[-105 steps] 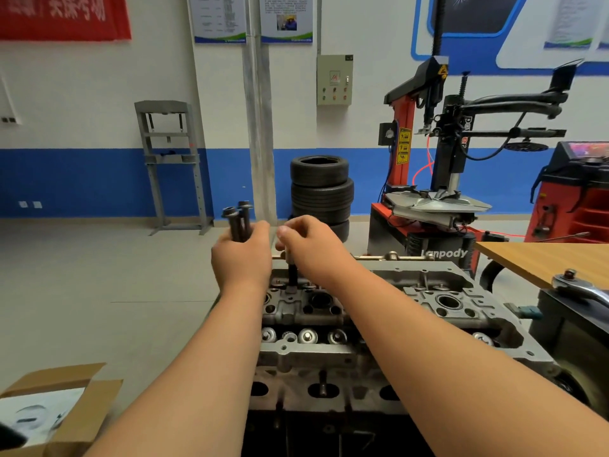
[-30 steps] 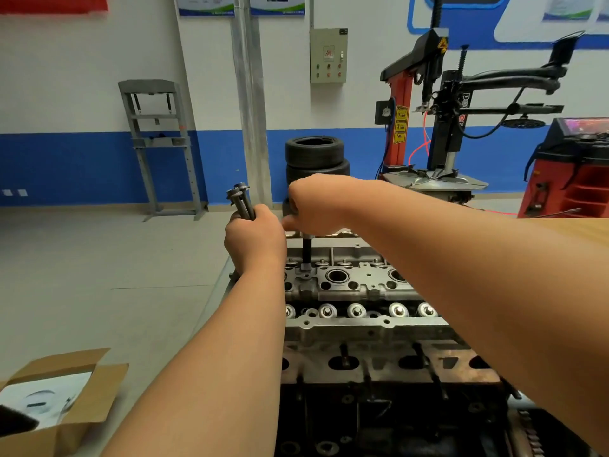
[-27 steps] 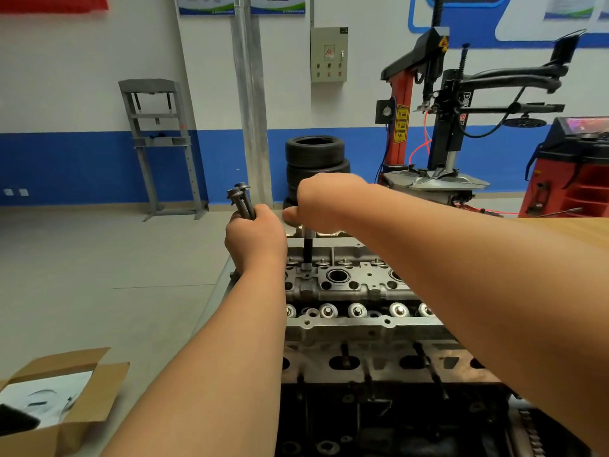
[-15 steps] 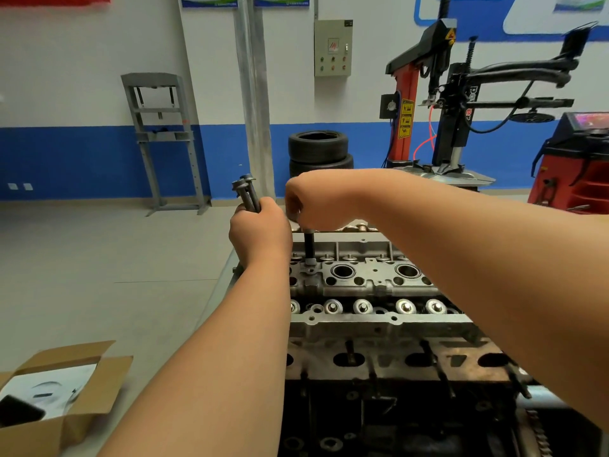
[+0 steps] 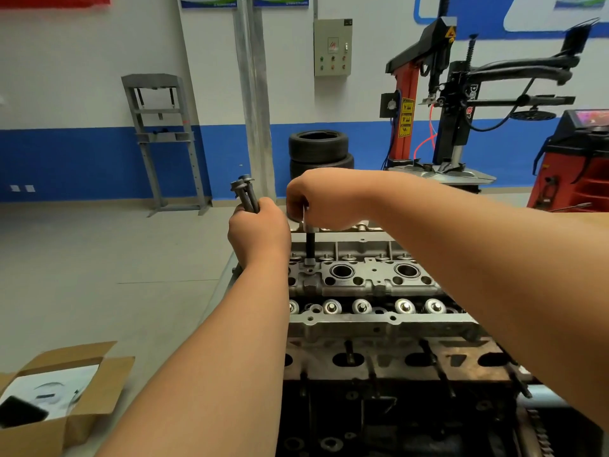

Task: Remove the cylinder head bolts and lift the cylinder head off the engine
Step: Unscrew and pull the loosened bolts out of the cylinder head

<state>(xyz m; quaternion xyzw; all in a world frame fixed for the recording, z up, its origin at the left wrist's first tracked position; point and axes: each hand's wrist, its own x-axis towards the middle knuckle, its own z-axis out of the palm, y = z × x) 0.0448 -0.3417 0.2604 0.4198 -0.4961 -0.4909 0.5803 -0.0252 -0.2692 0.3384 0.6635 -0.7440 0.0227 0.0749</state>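
Cylinder head [image 5: 372, 282]: grey cast metal, shiny round caps [image 5: 362, 306]

I saw the cylinder head [image 5: 362, 278], a bare grey metal casting, sitting flat on top of the dark engine [image 5: 395, 417]. The head's near side, brownish with oval ports and thin studs, faced me. Above that side ran a row of shiny round caps, and behind them a middle ridge with large round wells. One dark bolt [image 5: 310, 245] stood upright in a hole near the head's left end, its top pinched in my right hand [image 5: 316, 199]. A bundle of bolts [image 5: 245, 192], long, dark and flanged, leaned just off the head's left end, gripped in my left hand [image 5: 258, 232].
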